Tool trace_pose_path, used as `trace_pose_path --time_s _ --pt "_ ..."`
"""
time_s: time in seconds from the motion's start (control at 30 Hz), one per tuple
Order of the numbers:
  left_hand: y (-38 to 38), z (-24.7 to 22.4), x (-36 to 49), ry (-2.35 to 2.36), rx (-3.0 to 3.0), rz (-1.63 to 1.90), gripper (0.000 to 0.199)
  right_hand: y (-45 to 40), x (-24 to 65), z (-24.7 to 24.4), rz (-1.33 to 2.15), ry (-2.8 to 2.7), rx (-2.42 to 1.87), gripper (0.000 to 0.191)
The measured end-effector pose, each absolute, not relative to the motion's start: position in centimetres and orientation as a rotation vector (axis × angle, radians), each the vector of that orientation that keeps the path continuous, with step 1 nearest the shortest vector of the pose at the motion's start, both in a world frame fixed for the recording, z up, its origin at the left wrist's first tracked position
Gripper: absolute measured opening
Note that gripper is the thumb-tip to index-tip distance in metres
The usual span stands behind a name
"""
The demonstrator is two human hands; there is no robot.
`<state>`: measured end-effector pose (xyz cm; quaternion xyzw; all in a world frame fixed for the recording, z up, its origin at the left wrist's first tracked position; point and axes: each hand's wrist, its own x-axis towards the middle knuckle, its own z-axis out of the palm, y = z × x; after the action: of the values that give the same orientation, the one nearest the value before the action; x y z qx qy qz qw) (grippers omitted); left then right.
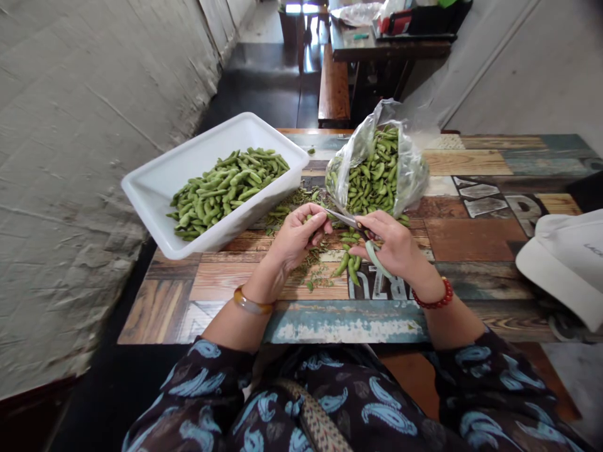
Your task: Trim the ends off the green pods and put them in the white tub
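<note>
My left hand [301,235] is closed in a pinch on a green pod, mostly hidden by the fingers. In my right hand [389,245] are scissors [372,251] with pale green handles, their blades pointing left to the left fingertips. Below the blades a few loose pods [351,263] lie on the patterned table [226,279]. Beyond my hands an open clear plastic bag [412,179] holds many pods [374,182]. At the left stands a white tub [155,182] with a heap of green pods [223,191]. Trimmed stem bits [313,254] are scattered between tub and bag.
A white cap [565,251] sits at the table's right edge. Behind the table are a wooden bench [334,88] and another table [348,44] with a dark tray and plastic on it. A rough grey wall [70,157] runs along the left.
</note>
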<state>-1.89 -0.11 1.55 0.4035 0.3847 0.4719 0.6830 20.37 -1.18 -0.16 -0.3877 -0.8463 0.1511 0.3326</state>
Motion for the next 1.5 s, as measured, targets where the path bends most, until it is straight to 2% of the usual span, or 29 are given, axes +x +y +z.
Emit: trace_pose_path --time_s 0.37,0.8,1.07,1.17,1.37,1.5 --pt "-0.2 1.0 -1.6 0.814 0.926 1.011 0.032 -1.4 20.3 0.1 0.356 -2.240 -1.038 0.054" --pt "-0.2 0.9 -1.6 0.793 0.870 1.015 0.030 -1.5 20.3 0.1 0.368 -2.241 -1.021 0.040" --pt "0.2 1.6 -2.1 0.755 0.750 0.994 0.023 -0.6 21.0 0.1 0.312 -1.988 -1.170 0.047" --pt "0.0 1.3 -2.0 0.830 1.013 0.888 0.023 -0.5 21.2 0.5 0.361 -1.967 -1.193 0.048" --pt "-0.9 0.2 -1.0 1.140 2.033 0.491 0.012 -0.5 21.0 0.4 0.380 -1.977 -1.176 0.050" --pt "-1.5 0.1 -0.3 1.201 2.261 0.200 0.014 -0.4 21.0 0.1 0.381 -1.962 -1.164 0.051"
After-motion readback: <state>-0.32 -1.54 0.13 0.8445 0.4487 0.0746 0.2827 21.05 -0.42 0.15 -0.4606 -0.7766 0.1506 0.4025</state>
